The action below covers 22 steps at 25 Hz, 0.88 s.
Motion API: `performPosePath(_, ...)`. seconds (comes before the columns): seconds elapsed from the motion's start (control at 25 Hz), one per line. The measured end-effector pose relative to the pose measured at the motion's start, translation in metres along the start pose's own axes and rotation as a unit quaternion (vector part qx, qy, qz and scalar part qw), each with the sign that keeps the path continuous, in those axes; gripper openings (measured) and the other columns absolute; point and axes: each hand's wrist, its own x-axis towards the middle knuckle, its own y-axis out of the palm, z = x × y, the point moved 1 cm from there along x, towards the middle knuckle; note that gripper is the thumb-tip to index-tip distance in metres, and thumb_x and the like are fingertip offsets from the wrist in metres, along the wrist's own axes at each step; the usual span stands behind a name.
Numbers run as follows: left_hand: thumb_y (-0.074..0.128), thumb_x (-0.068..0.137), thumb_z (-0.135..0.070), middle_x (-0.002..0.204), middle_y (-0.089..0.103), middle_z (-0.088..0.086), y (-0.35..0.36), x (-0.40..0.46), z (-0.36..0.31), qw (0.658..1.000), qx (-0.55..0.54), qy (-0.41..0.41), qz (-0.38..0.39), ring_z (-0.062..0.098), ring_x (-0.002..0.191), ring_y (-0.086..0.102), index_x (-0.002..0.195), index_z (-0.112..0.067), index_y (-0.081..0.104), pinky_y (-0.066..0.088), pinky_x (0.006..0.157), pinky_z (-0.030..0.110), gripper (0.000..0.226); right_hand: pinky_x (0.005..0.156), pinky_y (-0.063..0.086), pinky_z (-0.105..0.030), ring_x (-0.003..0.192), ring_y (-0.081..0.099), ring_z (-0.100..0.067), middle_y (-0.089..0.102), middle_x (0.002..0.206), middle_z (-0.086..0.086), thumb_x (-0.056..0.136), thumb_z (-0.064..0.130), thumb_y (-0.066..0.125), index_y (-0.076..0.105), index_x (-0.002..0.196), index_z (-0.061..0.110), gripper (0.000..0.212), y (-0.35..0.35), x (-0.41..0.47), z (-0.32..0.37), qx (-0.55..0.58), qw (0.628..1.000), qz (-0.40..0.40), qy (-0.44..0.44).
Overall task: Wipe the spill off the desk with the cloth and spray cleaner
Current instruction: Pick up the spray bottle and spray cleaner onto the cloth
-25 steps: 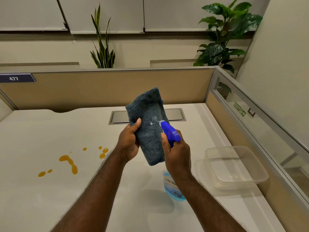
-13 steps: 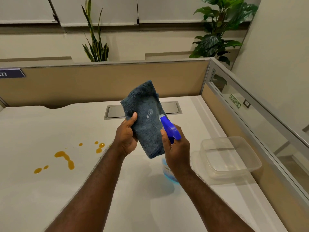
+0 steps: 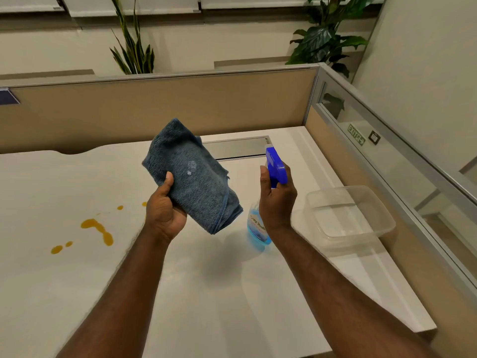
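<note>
My left hand [image 3: 165, 213] holds a folded blue-grey cloth [image 3: 193, 177] up above the white desk [image 3: 206, 293]; a small wet foamy spot shows on the cloth's face. My right hand [image 3: 277, 200] grips a spray bottle [image 3: 258, 229] by its neck, blue trigger head [image 3: 276, 165] up, with pale blue liquid in it. The nozzle points toward the cloth with a gap between them. An orange spill [image 3: 96, 228] lies in several blobs and drops on the desk to the left, partly hidden behind my left wrist.
A clear plastic container [image 3: 348, 215] sits on the desk at the right, close to the bottle. A metal cable hatch [image 3: 237, 148] lies at the back. Tan partition walls [image 3: 154, 112] close the back and right sides. Plants stand behind.
My hands have drawn apart: the spray bottle moved right, away from the cloth, and the cloth shifted left. The wet spot on the cloth now shows fully.
</note>
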Motion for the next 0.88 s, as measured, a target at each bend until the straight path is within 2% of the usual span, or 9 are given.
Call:
performPosePath(0.12, 0.052, 0.094, -0.03, 0.119, 0.068, 0.006, -0.02, -0.007, -0.001, 1.0, -0.008, -0.005, -0.015, 0.024, 0.11, 0.063, 0.117, -0.015, 0.061, 0.05, 0.089, 0.045, 0.029, 0.079, 0.049, -0.008, 0.093, 0.062, -0.018, 0.066, 0.107, -0.015, 0.09, 0.018, 0.062, 0.055, 0.117, 0.004, 0.031, 0.002, 0.003, -0.01, -0.007, 1.0, -0.007, 0.015)
performPosePath(0.24, 0.052, 0.093, -0.03, 0.122, 0.066, 0.006, -0.036, -0.013, 0.001, 1.0, -0.006, -0.012, -0.027, 0.024, 0.112, 0.062, 0.117, -0.015, 0.061, 0.049, 0.09, 0.045, 0.03, 0.079, 0.046, -0.003, 0.097, 0.063, -0.021, 0.065, 0.111, -0.017, 0.09, 0.017, 0.062, 0.054, 0.119, 0.003, 0.034, 0.002, 0.003, -0.019, -0.013, 0.999, -0.015, 0.028)
performPosePath(0.52, 0.054, 0.092, -0.028, 0.122, 0.066, 0.007, -0.05, -0.021, 0.002, 0.999, -0.013, -0.03, -0.028, 0.025, 0.114, 0.061, 0.12, -0.013, 0.06, 0.049, 0.092, 0.045, 0.032, 0.08, 0.046, -0.005, 0.1, 0.064, -0.028, 0.064, 0.114, -0.02, 0.09, 0.019, 0.062, 0.052, 0.121, 0.001, 0.038, 0.005, -0.005, -0.028, -0.03, 0.999, -0.015, 0.033)
performPosePath(0.68, 0.055, 0.092, -0.028, 0.129, 0.062, 0.012, -0.053, -0.026, 0.001, 0.998, -0.003, -0.051, -0.02, 0.028, 0.118, 0.059, 0.132, -0.008, 0.053, 0.047, 0.097, 0.047, 0.044, 0.085, 0.043, -0.002, 0.114, 0.056, -0.024, 0.055, 0.129, -0.017, 0.089, 0.026, 0.064, 0.042, 0.133, 0.003, 0.054, -0.002, -0.012, -0.023, -0.049, 0.998, 0.018, 0.031)
performPosePath(0.72, 0.055, 0.092, -0.028, 0.129, 0.062, 0.013, -0.054, -0.027, 0.0, 0.998, -0.001, -0.056, -0.017, 0.029, 0.118, 0.058, 0.133, -0.008, 0.052, 0.046, 0.098, 0.048, 0.046, 0.086, 0.042, -0.005, 0.116, 0.053, -0.022, 0.052, 0.132, -0.015, 0.088, 0.031, 0.065, 0.038, 0.136, 0.005, 0.061, -0.008, -0.016, -0.02, -0.076, 0.996, 0.008, 0.037)
performPosePath(0.8, 0.056, 0.091, -0.029, 0.13, 0.061, 0.014, -0.055, -0.03, 0.001, 0.998, 0.004, -0.062, -0.01, 0.03, 0.119, 0.058, 0.134, -0.007, 0.051, 0.045, 0.1, 0.049, 0.048, 0.088, 0.043, -0.02, 0.109, 0.052, -0.021, 0.052, 0.126, -0.013, 0.085, 0.037, 0.067, 0.037, 0.135, 0.008, 0.066, -0.026, -0.037, -0.017, -0.154, 0.986, -0.057, 0.035)
performPosePath(0.88, 0.056, 0.09, -0.029, 0.131, 0.061, 0.015, -0.057, -0.036, 0.002, 0.997, 0.01, -0.078, -0.003, 0.031, 0.119, 0.058, 0.134, -0.007, 0.051, 0.045, 0.1, 0.05, 0.049, 0.085, 0.045, -0.032, 0.095, 0.053, -0.02, 0.055, 0.108, -0.014, 0.085, 0.034, 0.066, 0.042, 0.125, 0.006, 0.055, -0.042, -0.075, -0.007, -0.149, 0.985, -0.084, 0.022)
